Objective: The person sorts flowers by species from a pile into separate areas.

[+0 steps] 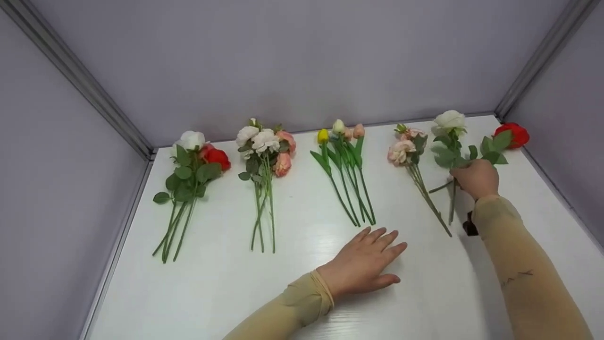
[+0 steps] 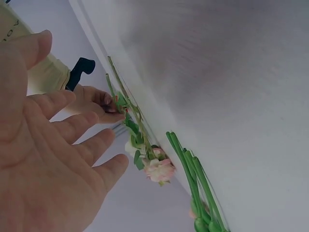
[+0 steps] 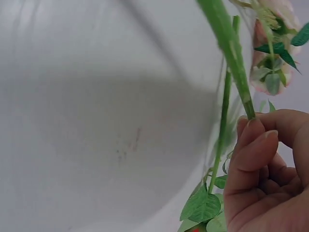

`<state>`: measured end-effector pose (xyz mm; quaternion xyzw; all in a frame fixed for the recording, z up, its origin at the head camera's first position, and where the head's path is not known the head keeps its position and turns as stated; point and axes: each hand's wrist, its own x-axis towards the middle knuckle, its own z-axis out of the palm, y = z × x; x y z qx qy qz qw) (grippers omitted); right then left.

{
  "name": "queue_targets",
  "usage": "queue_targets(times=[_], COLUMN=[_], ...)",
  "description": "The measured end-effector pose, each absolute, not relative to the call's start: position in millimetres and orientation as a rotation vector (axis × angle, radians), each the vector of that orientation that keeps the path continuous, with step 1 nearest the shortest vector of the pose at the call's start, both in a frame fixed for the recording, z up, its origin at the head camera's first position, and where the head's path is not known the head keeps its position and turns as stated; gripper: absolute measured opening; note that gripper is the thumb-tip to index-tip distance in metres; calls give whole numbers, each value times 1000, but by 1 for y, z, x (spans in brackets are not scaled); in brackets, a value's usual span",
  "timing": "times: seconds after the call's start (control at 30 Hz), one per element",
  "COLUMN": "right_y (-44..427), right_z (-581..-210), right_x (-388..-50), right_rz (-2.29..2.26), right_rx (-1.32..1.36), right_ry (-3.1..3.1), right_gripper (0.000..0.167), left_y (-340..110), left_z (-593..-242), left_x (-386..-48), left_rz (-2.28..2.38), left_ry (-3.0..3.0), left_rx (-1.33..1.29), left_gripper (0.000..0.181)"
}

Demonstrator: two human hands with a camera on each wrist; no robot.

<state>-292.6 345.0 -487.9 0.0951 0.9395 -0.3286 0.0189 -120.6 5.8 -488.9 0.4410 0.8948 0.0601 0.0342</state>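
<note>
At the right of the head view, my right hand (image 1: 476, 178) pinches the stem of a white rose (image 1: 450, 121) between thumb and fingers. The pinched green stem (image 3: 231, 58) runs up from the fingertips in the right wrist view. A red rose (image 1: 513, 135) lies beside it, its stem passing under the hand. Left of the white rose lie pale pink flowers (image 1: 402, 152) on long stems. My left hand (image 1: 363, 264) is spread flat with straight fingers, holding nothing, just in front of the tulip stems (image 1: 351, 189); whether it touches the table is unclear.
Farther left on the white table (image 1: 212, 293) lie a bunch of white and pink flowers (image 1: 265, 141) and a bunch of white and red roses (image 1: 191, 140). Grey panels (image 1: 302, 61) enclose the table at the back and both sides.
</note>
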Motion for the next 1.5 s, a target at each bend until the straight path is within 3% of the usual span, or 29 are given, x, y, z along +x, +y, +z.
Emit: queue_targets(times=[0.27,0.5,0.77,1.03,1.5], right_y=[327,269,183,139,126], right_z=[-474,-474,-473,-470,-464], right_x=[-285,-269,-236,-222,-218], right_rz=[-1503,-1796,-2018,-2069,-2050], right_rx=[306,182,-49,-163,-77], right_ry=[2615,2386,2080,1945,1929], right_gripper=[50,49,47,30,44], left_y=[-11,-27,-45,-55,-60], left_z=[-484,-484,-493,-502,-501], left_x=[-127,-134,-141,-137,-134], left_rz=[515,1272,1791,2013,1956], left_ry=[2825,2642,2177,1910,1943], left_rx=[1164,640,256,88,86], left_gripper=[48,31,40,33,21])
